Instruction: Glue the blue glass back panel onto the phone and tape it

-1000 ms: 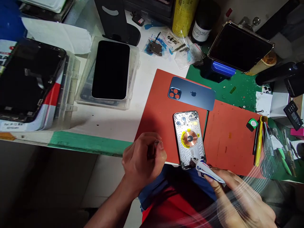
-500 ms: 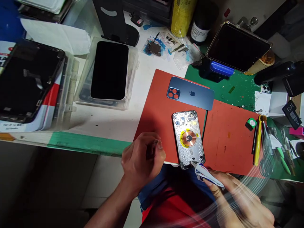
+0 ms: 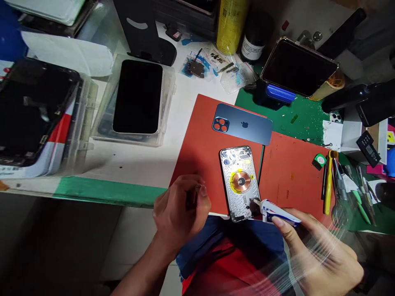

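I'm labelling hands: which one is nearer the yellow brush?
Right: the right hand is below the brush in view; the left hand is far left, beyond the opened phone.

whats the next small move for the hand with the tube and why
I'd probably have the right hand squeeze the white-and-blue tube gently and trace along the phone body's near right edge: the tube's nozzle already points at that edge, and the blue back panel lies separate, just beyond the exposed phone body.
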A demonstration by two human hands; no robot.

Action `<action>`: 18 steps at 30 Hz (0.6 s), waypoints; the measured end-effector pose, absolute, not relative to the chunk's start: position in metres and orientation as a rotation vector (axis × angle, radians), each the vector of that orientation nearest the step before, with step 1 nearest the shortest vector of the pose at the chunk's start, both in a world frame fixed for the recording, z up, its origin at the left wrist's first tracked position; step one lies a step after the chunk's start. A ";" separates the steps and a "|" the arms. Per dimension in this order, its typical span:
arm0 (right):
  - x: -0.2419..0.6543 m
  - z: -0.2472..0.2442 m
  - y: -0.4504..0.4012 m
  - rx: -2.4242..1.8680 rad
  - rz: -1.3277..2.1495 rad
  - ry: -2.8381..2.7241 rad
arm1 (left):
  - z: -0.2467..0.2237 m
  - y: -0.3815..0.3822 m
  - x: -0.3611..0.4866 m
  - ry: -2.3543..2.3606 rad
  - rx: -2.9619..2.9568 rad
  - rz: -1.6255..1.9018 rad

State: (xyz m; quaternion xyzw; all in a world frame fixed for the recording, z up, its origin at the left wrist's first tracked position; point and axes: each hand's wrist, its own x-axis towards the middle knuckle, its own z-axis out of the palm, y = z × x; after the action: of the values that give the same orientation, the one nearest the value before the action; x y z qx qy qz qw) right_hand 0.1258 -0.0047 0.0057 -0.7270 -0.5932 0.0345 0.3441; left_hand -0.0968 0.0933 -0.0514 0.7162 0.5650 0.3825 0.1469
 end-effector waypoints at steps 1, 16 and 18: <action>0.126 0.006 -0.002 -1.908 0.114 -1.529 | -0.052 0.093 -0.097 1.633 2.060 1.102; 0.124 0.001 0.010 -1.887 -0.006 -1.633 | -0.051 0.093 -0.097 1.642 2.061 1.088; 0.124 0.001 0.010 -1.882 -0.021 -1.629 | -0.052 0.093 -0.097 1.641 2.063 1.091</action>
State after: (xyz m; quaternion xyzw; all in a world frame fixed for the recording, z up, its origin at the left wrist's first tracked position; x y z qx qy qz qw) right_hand 0.1239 0.0099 0.0009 -0.7162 -0.6200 -0.0078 0.3203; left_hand -0.0971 0.0931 -0.0517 0.7156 0.5693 0.3784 0.1439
